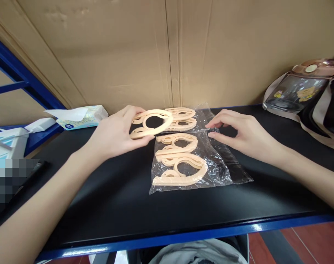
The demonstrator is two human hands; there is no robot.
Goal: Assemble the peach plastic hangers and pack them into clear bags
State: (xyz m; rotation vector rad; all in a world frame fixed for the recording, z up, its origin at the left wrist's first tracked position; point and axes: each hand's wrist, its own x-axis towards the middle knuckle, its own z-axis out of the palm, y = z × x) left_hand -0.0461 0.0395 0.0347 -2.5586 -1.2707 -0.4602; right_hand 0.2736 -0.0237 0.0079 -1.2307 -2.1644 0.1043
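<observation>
My left hand (112,130) is closed around a beige folded clothes hanger (169,119), fingers along its top and thumb underneath. That hanger is held above the table, partly in front of the packed ones. Below and to its right lies a clear plastic bag (220,165) with several similar folded hangers (202,170) in it, in two groups. My right hand (235,128) hovers by the bag's right side, thumb and fingers apart with a gap between them. Whether its fingertips touch the film, I cannot tell.
A black tabletop (114,205) with a blue front edge (167,238) carries everything. A tissue pack (92,115) lies at the back left near white items. On the right stands a strapped water bottle (293,91). Cardboard (128,55) walls off the back.
</observation>
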